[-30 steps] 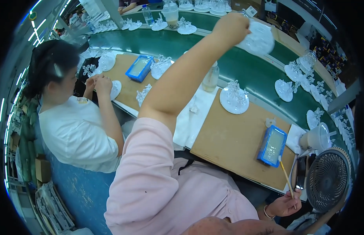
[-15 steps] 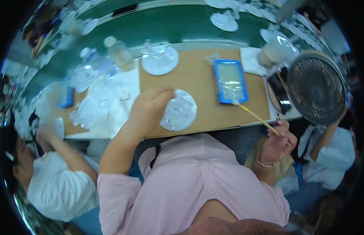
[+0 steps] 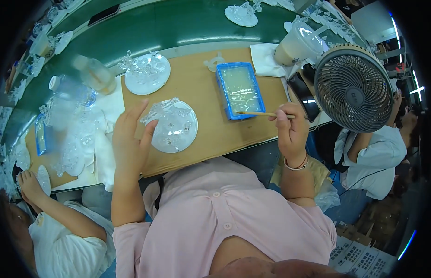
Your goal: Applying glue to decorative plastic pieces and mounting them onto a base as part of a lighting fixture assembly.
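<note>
My right hand [image 3: 293, 127] grips a thin wooden stick [image 3: 262, 114]. Its tip lies over the near edge of a shallow blue tray [image 3: 260, 98], which holds a pale, glossy, translucent slab. My left hand [image 3: 134, 132] is open, thumb and index finger spread apart, at the left edge of a round white disc [image 3: 180, 136]. Clear plastic pieces [image 3: 165, 110] sit on that disc; whether the thumb touches it I cannot tell. Behind stands another white disc [image 3: 148, 83] bearing a clear plastic figure.
Brown cardboard [image 3: 206, 134] covers the work surface. On the right are a grey fan [image 3: 353, 92], a lidded cup [image 3: 294, 44] and a dark phone-like object [image 3: 302, 97]. Bottles [image 3: 97, 74] and clear plastic pieces crowd the left. Co-workers sit on both sides.
My left hand has lifted off the disc and its fingers have spread. My right hand has raised the stick's rear end, so the stick lies flatter. The whole view has shifted.
</note>
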`<move>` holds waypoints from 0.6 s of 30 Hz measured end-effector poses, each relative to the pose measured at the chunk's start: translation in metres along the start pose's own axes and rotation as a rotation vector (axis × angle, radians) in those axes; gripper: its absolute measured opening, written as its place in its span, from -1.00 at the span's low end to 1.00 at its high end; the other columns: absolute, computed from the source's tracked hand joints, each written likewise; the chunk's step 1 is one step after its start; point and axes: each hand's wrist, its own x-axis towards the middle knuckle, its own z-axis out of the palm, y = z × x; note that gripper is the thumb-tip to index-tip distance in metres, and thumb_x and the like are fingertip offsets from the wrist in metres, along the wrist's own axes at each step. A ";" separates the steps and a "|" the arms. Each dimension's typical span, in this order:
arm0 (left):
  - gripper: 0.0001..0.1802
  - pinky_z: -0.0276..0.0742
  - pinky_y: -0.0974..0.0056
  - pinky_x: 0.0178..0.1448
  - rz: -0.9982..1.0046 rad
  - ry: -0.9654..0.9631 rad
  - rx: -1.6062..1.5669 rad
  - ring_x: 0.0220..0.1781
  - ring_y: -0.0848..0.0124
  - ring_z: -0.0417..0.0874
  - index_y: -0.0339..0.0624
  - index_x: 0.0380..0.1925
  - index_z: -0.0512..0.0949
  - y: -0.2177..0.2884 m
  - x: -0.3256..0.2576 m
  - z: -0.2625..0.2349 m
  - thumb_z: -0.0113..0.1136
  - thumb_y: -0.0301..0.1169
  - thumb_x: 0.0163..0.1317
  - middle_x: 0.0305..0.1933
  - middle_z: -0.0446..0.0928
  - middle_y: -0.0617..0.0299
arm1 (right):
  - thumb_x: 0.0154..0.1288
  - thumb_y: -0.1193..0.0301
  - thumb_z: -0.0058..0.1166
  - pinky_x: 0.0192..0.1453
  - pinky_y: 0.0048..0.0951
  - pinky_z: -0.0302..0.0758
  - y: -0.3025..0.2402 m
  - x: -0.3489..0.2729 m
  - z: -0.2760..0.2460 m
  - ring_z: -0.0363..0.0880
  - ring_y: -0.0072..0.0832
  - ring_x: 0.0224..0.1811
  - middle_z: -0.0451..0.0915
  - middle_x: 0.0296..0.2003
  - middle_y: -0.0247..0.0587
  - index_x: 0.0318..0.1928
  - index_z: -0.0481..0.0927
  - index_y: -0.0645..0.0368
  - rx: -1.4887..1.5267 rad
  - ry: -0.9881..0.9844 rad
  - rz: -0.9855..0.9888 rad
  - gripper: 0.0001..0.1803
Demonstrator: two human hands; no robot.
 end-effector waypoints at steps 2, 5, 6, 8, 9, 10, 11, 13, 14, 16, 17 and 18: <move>-0.73 0.54 0.25 -0.16 -0.104 -0.072 -0.031 -0.25 0.23 0.65 -0.15 -0.14 0.62 -0.012 -0.013 0.003 0.31 -0.48 0.12 -0.16 0.64 0.11 | 0.40 0.55 -0.12 -0.26 -0.58 0.39 -0.002 0.006 0.000 0.49 -0.56 -0.38 0.51 -0.35 -0.17 -0.19 0.41 0.30 -0.042 -0.059 -0.035 -0.93; -0.79 0.54 0.26 -0.19 -0.229 -0.118 -0.089 -0.28 0.24 0.65 -0.15 -0.21 0.63 -0.010 -0.017 0.006 0.32 -0.47 0.12 -0.26 0.65 0.14 | 0.38 0.54 -0.11 -0.14 -0.50 0.40 -0.003 0.005 -0.002 0.48 -0.48 -0.31 0.53 -0.39 -0.17 -0.22 0.42 0.27 0.023 0.005 -0.046 -0.94; -0.82 0.54 0.25 -0.20 -0.248 -0.097 -0.116 -0.29 0.24 0.65 -0.15 -0.24 0.64 -0.006 -0.017 0.008 0.32 -0.47 0.11 -0.30 0.65 0.15 | 0.38 0.54 -0.11 -0.14 -0.50 0.40 -0.005 0.007 -0.003 0.48 -0.48 -0.31 0.53 -0.39 -0.17 -0.22 0.42 0.27 0.021 0.000 -0.043 -0.94; -0.81 0.54 0.25 -0.21 -0.203 -0.074 -0.125 -0.29 0.24 0.66 -0.15 -0.24 0.64 0.001 -0.019 0.015 0.33 -0.47 0.11 -0.30 0.65 0.15 | 0.34 0.55 -0.10 0.01 -0.39 0.38 -0.011 0.014 -0.005 0.47 -0.38 -0.24 0.56 -0.39 -0.13 -0.24 0.44 0.25 -0.077 -0.053 -0.126 -0.95; -0.81 0.54 0.25 -0.21 -0.155 -0.048 -0.131 -0.28 0.23 0.66 -0.15 -0.24 0.64 0.004 -0.019 0.017 0.34 -0.47 0.10 -0.30 0.65 0.15 | 0.34 0.55 -0.10 0.01 -0.39 0.38 -0.013 0.016 -0.004 0.47 -0.38 -0.24 0.56 -0.39 -0.13 -0.24 0.44 0.25 -0.075 -0.057 -0.126 -0.95; -0.81 0.54 0.25 -0.21 -0.160 -0.049 -0.128 -0.28 0.23 0.66 -0.15 -0.24 0.64 0.006 -0.019 0.018 0.34 -0.47 0.10 -0.30 0.65 0.15 | 0.31 0.56 -0.09 0.04 -0.36 0.38 -0.015 0.018 -0.004 0.46 -0.34 -0.22 0.57 -0.40 -0.12 -0.25 0.44 0.24 -0.075 -0.102 -0.158 -0.95; -0.80 0.54 0.26 -0.20 -0.157 -0.049 -0.126 -0.27 0.23 0.66 -0.15 -0.24 0.64 0.008 -0.019 0.020 0.34 -0.47 0.09 -0.29 0.65 0.15 | 0.29 0.57 -0.08 0.08 -0.32 0.37 -0.016 0.019 -0.003 0.46 -0.30 -0.20 0.57 -0.40 -0.12 -0.25 0.45 0.24 -0.079 -0.145 -0.188 -0.95; -0.79 0.54 0.26 -0.19 -0.158 -0.050 -0.123 -0.27 0.23 0.66 -0.15 -0.25 0.64 0.009 -0.019 0.020 0.35 -0.47 0.08 -0.29 0.65 0.15 | 0.27 0.57 -0.07 0.08 -0.32 0.37 -0.014 0.019 -0.005 0.46 -0.28 -0.19 0.57 -0.39 -0.12 -0.26 0.45 0.24 -0.060 -0.159 -0.189 -0.95; -0.78 0.54 0.26 -0.18 -0.128 -0.030 -0.115 -0.26 0.23 0.66 -0.15 -0.24 0.64 0.009 -0.017 0.018 0.36 -0.46 0.07 -0.28 0.65 0.15 | 0.25 0.58 -0.06 0.09 -0.32 0.36 -0.013 0.019 -0.006 0.45 -0.27 -0.17 0.57 -0.39 -0.12 -0.26 0.45 0.24 -0.041 -0.169 -0.190 -0.94; -0.77 0.54 0.27 -0.16 -0.100 -0.012 -0.106 -0.25 0.23 0.67 -0.15 -0.23 0.64 0.009 -0.016 0.014 0.36 -0.46 0.07 -0.28 0.65 0.15 | 0.25 0.57 -0.07 0.09 -0.32 0.36 -0.009 0.021 -0.007 0.45 -0.27 -0.17 0.57 -0.39 -0.12 -0.25 0.45 0.24 -0.043 -0.177 -0.168 -0.93; -0.76 0.54 0.27 -0.16 -0.117 -0.030 -0.108 -0.24 0.23 0.67 -0.15 -0.22 0.63 0.007 -0.018 0.010 0.36 -0.46 0.07 -0.28 0.65 0.14 | 0.25 0.56 -0.08 0.10 -0.32 0.36 -0.008 0.021 -0.008 0.45 -0.27 -0.17 0.57 -0.39 -0.13 -0.25 0.45 0.23 -0.047 -0.183 -0.146 -0.93; -0.76 0.54 0.27 -0.15 -0.134 -0.047 -0.111 -0.24 0.24 0.67 -0.16 -0.21 0.63 0.005 -0.019 0.007 0.36 -0.46 0.07 -0.27 0.65 0.14 | 0.25 0.56 -0.08 0.10 -0.32 0.36 -0.008 0.021 -0.007 0.45 -0.27 -0.17 0.57 -0.39 -0.13 -0.25 0.45 0.23 -0.046 -0.183 -0.144 -0.93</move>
